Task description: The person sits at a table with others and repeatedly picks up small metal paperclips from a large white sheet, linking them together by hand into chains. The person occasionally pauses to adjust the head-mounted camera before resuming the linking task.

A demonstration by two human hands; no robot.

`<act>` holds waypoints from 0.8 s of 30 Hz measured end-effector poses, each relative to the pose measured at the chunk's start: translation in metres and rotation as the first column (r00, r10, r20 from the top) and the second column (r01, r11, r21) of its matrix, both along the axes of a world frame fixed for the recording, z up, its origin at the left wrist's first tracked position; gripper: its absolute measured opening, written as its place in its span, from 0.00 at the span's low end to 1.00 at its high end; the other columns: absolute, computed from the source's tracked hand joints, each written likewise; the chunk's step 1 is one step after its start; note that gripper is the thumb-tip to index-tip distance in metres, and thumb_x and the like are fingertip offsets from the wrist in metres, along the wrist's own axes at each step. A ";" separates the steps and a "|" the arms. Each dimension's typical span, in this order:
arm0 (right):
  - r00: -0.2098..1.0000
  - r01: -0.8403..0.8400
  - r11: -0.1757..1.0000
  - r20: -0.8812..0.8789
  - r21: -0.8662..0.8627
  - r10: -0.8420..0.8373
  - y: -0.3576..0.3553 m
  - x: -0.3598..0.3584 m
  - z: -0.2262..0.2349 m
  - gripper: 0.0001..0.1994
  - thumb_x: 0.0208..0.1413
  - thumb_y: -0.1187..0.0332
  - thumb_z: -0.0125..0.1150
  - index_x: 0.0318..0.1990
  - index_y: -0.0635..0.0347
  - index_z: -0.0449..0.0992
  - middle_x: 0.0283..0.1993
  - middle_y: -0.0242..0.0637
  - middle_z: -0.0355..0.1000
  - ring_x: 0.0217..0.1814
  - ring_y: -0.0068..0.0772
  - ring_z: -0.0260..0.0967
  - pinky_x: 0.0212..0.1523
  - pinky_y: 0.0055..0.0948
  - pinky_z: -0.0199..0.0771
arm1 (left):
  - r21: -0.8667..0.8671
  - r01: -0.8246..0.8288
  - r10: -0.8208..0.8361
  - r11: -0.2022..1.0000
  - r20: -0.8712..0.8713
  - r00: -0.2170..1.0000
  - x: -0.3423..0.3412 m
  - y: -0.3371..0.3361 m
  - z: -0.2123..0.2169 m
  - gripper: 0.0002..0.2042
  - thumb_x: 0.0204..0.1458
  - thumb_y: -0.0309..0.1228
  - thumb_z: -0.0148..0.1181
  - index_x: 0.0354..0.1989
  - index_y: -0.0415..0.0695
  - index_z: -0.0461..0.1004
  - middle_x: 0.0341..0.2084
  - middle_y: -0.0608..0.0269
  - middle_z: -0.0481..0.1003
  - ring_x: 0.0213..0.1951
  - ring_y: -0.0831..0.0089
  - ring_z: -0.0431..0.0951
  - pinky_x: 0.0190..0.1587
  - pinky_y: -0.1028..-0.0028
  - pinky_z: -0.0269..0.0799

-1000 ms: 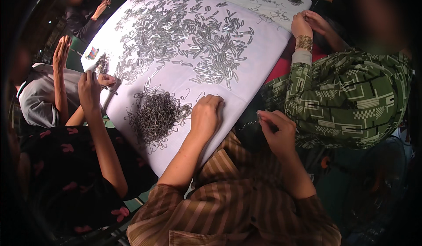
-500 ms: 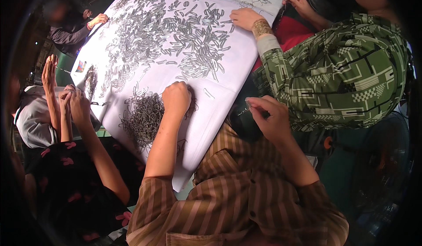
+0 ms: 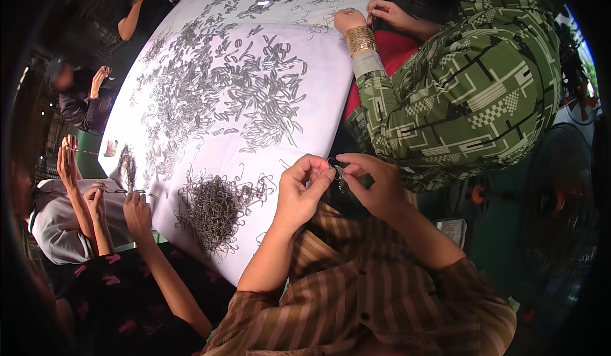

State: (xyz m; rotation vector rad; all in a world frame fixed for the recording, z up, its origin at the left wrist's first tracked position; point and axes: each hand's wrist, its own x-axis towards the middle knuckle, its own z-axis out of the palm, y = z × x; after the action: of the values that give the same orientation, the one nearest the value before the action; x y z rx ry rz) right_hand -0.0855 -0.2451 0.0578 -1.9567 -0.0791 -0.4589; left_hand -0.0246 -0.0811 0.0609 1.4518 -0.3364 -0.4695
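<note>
My hands meet just off the table's near right edge, thumbs and forefingers pinched around small metal parts. My left hand (image 3: 300,187) grips what looks like a bent wire hook, mostly covered by the fingertips. In my right hand (image 3: 377,187) is a short metal chain (image 3: 340,181), its lower part dangling between the two hands. Left of my left hand lies a tangled heap of dark bent wire hooks (image 3: 213,216), with loose ones strewn on its right side.
A white-covered table (image 3: 305,146) carries many flat oval metal links (image 3: 248,95). A person in a patterned green shirt (image 3: 464,95) sits close on my right. On my left, other people's hands (image 3: 137,216) work over the table edge. A fan (image 3: 560,197) stands at right.
My left hand has left the wire heap and come right to meet my right hand. My right hand has shifted left and slightly down. The view has turned a little.
</note>
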 end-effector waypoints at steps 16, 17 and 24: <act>0.984 0.001 0.997 0.178 0.071 -0.014 -0.003 -0.015 0.010 0.13 0.45 0.80 0.64 0.39 0.62 0.72 0.35 0.38 0.73 0.37 0.33 0.74 0.38 0.28 0.73 | -0.049 -0.021 0.042 0.999 0.478 0.877 -0.021 -0.022 0.016 0.02 0.56 0.20 0.52 0.35 0.38 0.67 0.35 0.57 0.72 0.40 0.72 0.72 0.47 0.75 0.66; 0.986 0.006 0.996 0.164 0.087 -0.020 -0.003 -0.017 0.011 0.12 0.44 0.79 0.65 0.37 0.62 0.72 0.36 0.38 0.73 0.38 0.36 0.73 0.38 0.30 0.71 | -0.035 -0.063 0.071 0.997 0.570 0.819 -0.020 -0.025 0.020 0.05 0.50 0.17 0.56 0.33 0.37 0.68 0.32 0.53 0.73 0.35 0.68 0.74 0.41 0.74 0.69; 0.959 0.090 0.991 0.261 0.101 -0.113 -0.003 -0.027 0.019 0.10 0.44 0.80 0.65 0.35 0.62 0.74 0.34 0.39 0.74 0.37 0.38 0.74 0.38 0.31 0.73 | 0.009 -0.055 0.026 0.998 0.807 0.590 -0.023 -0.033 0.043 0.07 0.46 0.17 0.60 0.32 0.38 0.69 0.31 0.53 0.74 0.33 0.60 0.73 0.38 0.69 0.69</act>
State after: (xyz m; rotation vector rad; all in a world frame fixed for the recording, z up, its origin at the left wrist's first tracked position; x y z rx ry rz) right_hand -0.1123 -0.2484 0.0769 -1.8082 -0.1279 -0.7799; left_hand -0.0476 -0.1145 0.1035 1.6366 -1.0328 0.2847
